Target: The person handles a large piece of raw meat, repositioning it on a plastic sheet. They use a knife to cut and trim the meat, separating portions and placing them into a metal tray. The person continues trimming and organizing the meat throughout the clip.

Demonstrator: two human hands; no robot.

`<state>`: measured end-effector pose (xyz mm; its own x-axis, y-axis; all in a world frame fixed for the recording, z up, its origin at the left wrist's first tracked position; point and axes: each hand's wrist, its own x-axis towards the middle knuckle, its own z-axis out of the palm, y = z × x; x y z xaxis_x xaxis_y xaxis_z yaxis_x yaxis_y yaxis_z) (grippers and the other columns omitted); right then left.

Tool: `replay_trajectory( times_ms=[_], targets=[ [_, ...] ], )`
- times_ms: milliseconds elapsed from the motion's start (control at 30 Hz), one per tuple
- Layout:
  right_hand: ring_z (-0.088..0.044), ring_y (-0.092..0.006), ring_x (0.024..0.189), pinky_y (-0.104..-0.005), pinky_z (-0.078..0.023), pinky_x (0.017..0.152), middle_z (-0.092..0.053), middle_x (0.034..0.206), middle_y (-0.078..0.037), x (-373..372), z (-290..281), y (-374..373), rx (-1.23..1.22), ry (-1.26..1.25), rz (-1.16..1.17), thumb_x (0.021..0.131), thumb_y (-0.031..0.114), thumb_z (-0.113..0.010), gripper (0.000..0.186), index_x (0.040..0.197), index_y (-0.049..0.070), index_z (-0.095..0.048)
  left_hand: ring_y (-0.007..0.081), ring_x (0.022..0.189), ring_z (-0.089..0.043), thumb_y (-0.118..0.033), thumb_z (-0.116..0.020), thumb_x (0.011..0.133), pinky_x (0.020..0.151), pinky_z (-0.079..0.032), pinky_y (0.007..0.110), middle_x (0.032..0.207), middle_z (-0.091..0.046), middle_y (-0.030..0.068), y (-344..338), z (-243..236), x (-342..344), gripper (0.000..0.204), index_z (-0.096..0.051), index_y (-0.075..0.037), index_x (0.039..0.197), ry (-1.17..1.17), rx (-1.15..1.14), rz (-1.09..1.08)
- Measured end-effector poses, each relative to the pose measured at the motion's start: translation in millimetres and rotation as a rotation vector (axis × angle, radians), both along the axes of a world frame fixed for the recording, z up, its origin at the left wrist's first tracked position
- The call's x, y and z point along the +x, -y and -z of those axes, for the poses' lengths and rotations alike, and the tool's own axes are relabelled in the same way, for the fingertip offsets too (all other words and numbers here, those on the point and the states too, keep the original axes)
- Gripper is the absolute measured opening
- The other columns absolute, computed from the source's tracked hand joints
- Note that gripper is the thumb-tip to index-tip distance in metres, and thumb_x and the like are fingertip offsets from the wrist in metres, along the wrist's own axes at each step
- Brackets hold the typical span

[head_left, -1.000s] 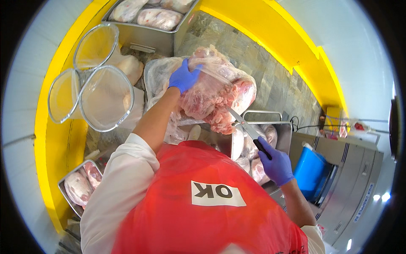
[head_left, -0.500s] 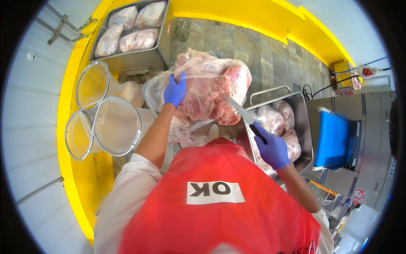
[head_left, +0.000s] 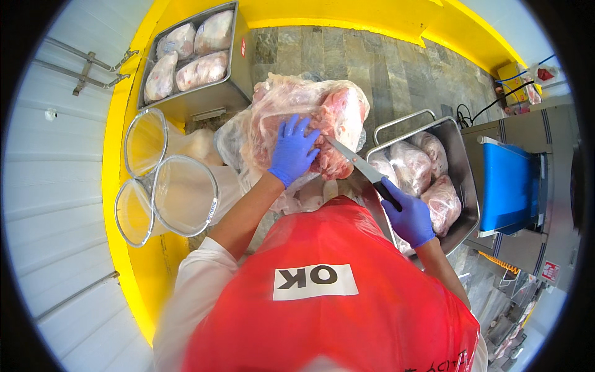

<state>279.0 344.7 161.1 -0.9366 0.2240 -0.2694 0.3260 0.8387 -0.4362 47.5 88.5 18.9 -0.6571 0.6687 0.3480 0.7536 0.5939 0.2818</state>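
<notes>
In front of me is a large piece of raw meat (head_left: 339, 115), pink with pale fat, partly wrapped in clear plastic film (head_left: 263, 115). My left hand (head_left: 294, 152), in a blue glove, lies on the meat and film with its fingers spread. A knife (head_left: 356, 162) with a long steel blade and black handle is in my blue-gloved right hand (head_left: 409, 214), fingers wrapped round the handle. The blade slants up to the left, its tip at the ragged near side of the meat beside my left fingers. I cannot tell how deep the tip sits.
A steel bin (head_left: 468, 180) with wrapped meat stands close on the right. Another steel bin (head_left: 214, 96) with wrapped pieces is at the far left. Three hoop-rimmed clear bags (head_left: 186, 158) stand at left. A blue panel (head_left: 509, 188) on grey equipment is beyond the right bin.
My left hand has moved right and nearer, from the film at the meat's left to its middle, close to the blade. The knife stays at the meat. The whole view has shifted slightly.
</notes>
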Motion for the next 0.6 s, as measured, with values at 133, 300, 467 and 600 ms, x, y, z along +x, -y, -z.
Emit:
replay_trajectory(
  times_ms=[133,300,467,600],
  targets=[
    [-0.075,-0.0416,0.085,-0.0500,-0.059,0.077,-0.076,0.094,-0.022,4,6,-19,-0.063,-0.015,0.005,0.096,0.032,-0.074,0.057,0.151,0.030,-0.061,0.0385,0.133,-0.052,-0.028,-0.076,0.091,0.111,-0.041,0.054,0.130,-0.066,0.0096,0,2,0,0.031,-0.074,-0.014,0.119,0.086,-0.023,-0.030],
    [-0.075,-0.0410,0.085,-0.0486,-0.060,0.076,-0.076,0.096,-0.022,0,22,-44,-0.163,-0.005,-0.007,0.095,0.030,-0.076,0.058,0.151,0.031,-0.062,0.0327,0.122,-0.059,-0.021,-0.077,0.090,0.105,-0.045,0.048,0.123,-0.069,0.0050,14,12,31,0.021,-0.074,-0.013,0.110,0.016,-0.075,0.044],
    [-0.073,-0.0396,0.082,-0.0478,-0.060,0.074,-0.073,0.091,-0.019,-11,44,-65,-0.227,-0.034,-0.069,0.094,0.029,-0.077,0.060,0.152,0.033,-0.061,0.0329,0.122,-0.060,-0.018,-0.081,0.089,0.103,-0.047,0.048,0.121,-0.072,0.0058,20,2,37,0.024,-0.073,-0.012,0.111,0.044,0.053,-0.018],
    [-0.073,-0.0384,0.080,-0.0475,-0.059,0.072,-0.071,0.088,-0.017,-24,53,-69,-0.249,-0.036,-0.108,0.094,0.028,-0.077,0.061,0.153,0.033,-0.060,0.0363,0.125,-0.058,-0.023,-0.081,0.091,0.106,-0.046,0.051,0.130,-0.069,0.0106,35,2,0,0.036,-0.071,-0.010,0.122,0.046,0.078,-0.138]
  ],
)
